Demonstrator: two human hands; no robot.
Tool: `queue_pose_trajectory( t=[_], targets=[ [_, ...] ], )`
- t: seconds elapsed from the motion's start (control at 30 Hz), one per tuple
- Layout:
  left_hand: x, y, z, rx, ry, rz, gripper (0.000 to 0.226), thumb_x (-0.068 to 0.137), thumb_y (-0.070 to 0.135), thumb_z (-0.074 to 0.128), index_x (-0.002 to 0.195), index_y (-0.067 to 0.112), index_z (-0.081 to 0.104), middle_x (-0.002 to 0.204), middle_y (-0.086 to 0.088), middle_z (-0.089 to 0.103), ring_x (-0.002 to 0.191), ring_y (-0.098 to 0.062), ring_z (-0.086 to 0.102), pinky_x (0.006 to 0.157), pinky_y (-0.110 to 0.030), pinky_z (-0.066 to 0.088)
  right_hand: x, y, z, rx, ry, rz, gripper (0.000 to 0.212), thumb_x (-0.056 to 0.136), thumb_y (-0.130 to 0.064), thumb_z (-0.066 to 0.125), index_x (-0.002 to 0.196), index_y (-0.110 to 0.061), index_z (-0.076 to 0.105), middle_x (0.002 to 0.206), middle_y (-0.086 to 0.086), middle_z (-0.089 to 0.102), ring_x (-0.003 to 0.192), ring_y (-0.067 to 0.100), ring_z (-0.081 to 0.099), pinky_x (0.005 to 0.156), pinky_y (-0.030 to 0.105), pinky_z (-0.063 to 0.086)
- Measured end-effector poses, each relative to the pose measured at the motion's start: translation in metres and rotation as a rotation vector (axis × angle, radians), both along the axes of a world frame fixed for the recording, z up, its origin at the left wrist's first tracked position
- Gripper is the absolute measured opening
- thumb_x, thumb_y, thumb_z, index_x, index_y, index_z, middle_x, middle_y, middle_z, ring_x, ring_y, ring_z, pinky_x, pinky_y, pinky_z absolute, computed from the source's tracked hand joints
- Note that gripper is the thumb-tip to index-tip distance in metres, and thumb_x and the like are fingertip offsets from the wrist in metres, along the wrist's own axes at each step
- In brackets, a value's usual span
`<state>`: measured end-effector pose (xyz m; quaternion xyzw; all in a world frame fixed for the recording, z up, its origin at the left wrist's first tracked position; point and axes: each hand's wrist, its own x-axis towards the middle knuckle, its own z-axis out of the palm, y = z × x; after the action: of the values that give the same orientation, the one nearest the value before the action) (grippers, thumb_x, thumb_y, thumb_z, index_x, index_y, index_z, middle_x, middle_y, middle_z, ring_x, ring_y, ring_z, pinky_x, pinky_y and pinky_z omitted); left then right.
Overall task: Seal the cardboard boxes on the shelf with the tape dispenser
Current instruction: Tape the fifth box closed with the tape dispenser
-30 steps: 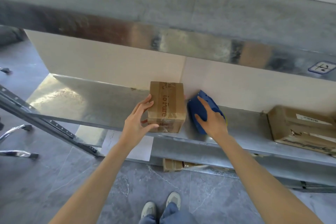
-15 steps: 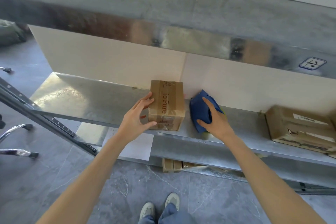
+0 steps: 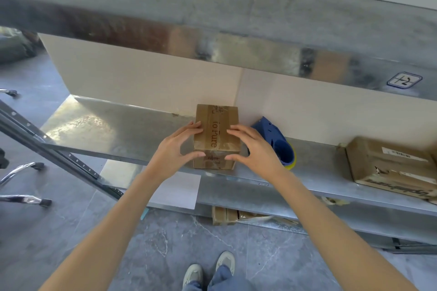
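Brown taped box (image 3: 216, 136), blue-and-yellow tape dispenser (image 3: 277, 146), silvery shelf (image 3: 132, 132)

The small cardboard box (image 3: 216, 134) at frame centre carried "io Pure" printed along its top. A blue-edged label (image 3: 404, 80) at upper right bore an unclear mark; print on the right-hand box (image 3: 390, 168) was illegible.

Shelf (image 3: 118, 130): small box (image 3: 216, 130), dispenser (image 3: 282, 150), large box (image 3: 390, 168)

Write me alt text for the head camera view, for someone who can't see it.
Seen from above, a person's left hand and right hand hold a small taped cardboard box on a metal shelf. A blue tape dispenser lies just right of it, and a larger cardboard box sits further right.
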<state>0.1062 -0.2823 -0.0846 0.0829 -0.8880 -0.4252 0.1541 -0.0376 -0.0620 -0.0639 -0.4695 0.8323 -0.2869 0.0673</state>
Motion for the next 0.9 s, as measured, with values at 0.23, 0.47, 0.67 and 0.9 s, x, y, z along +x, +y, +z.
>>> queue_pose_trajectory(
  t=[0.23, 0.47, 0.67, 0.9],
  targets=[
    [-0.002, -0.003, -0.004, -0.034, 0.004, -0.010, 0.060, 0.079, 0.045, 0.076, 0.132, 0.021, 0.060, 0.146, 0.013, 0.051, 0.139, -0.003, 0.041, 0.116, -0.036, 0.036, -0.005, 0.000, -0.017, -0.099, -0.012, -0.012, 0.062, 0.082, -0.044, 0.074, 0.137, -0.019, 0.059, 0.144, -0.005, 0.053, 0.140, 0.014, 0.040, 0.113, 0.036, 0.039],
    [-0.008, 0.018, -0.009, 0.049, 0.108, 0.119, 0.062, 0.073, 0.050, 0.077, 0.120, 0.011, 0.066, 0.134, 0.009, 0.057, 0.127, 0.002, 0.051, 0.107, -0.014, 0.039, 0.009, -0.014, -0.017, -0.144, 0.067, -0.113, 0.069, 0.078, -0.062, 0.064, 0.123, -0.009, 0.066, 0.127, 0.000, 0.062, 0.127, 0.018, 0.051, 0.102, 0.026, 0.044],
    [-0.008, 0.022, -0.007, 0.044, 0.115, 0.148, 0.063, 0.074, 0.054, 0.080, 0.121, 0.016, 0.063, 0.134, 0.011, 0.056, 0.126, -0.002, 0.054, 0.106, -0.027, 0.046, 0.008, -0.016, -0.013, -0.093, 0.089, -0.113, 0.068, 0.077, -0.057, 0.073, 0.123, -0.008, 0.065, 0.127, 0.000, 0.060, 0.127, 0.019, 0.048, 0.098, 0.026, 0.044],
    [-0.009, 0.027, -0.006, 0.101, 0.122, 0.172, 0.050, 0.081, 0.043, 0.065, 0.122, 0.016, 0.061, 0.129, 0.009, 0.058, 0.115, -0.008, 0.060, 0.098, -0.041, 0.054, 0.016, -0.015, -0.013, -0.119, 0.012, -0.148, 0.057, 0.085, -0.050, 0.060, 0.124, -0.010, 0.063, 0.131, 0.000, 0.058, 0.137, 0.018, 0.042, 0.102, 0.024, 0.039]
  ],
)
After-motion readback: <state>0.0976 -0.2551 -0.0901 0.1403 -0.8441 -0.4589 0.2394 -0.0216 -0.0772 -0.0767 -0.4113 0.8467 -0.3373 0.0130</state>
